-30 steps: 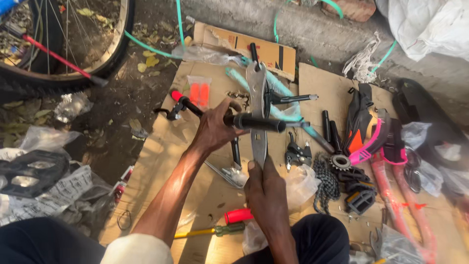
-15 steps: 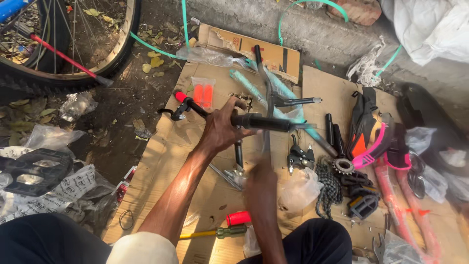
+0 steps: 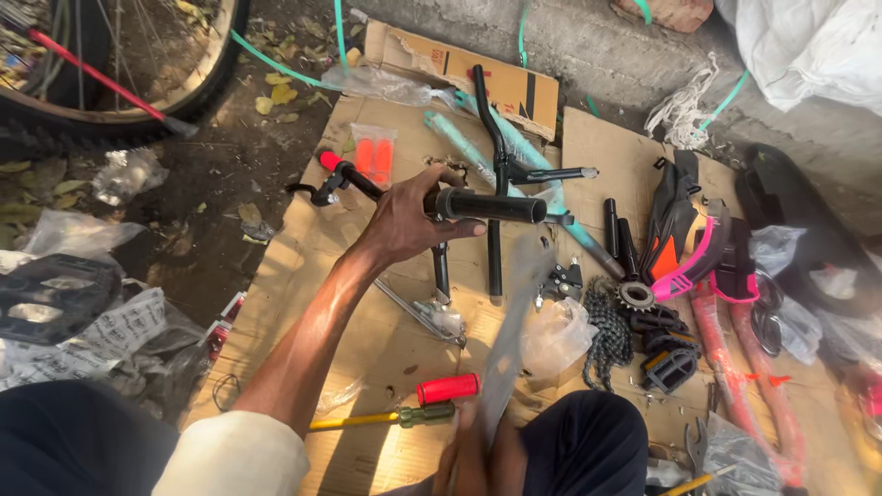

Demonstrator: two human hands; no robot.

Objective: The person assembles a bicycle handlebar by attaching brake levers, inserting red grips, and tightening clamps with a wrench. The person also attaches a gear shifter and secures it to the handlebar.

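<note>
My left hand is closed around a black handlebar just left of its black rubber grip, holding it above the cardboard sheet. The bar's far end carries a red grip and a brake lever. My right hand is low near my knee, blurred by motion. It grips the bottom of a long flat grey metal tool that points up toward the black grip; its tip is smeared just under the grip.
A loose red grip and a yellow-handled screwdriver lie by my knee. A chain, sprocket, black pedal, pink frame parts and a teal frame lie to the right. A bicycle wheel stands top left.
My right hand has dropped toward my body with the flat metal tool, which now blurs in motion. The left hand has kept the handlebar in nearly the same place.
</note>
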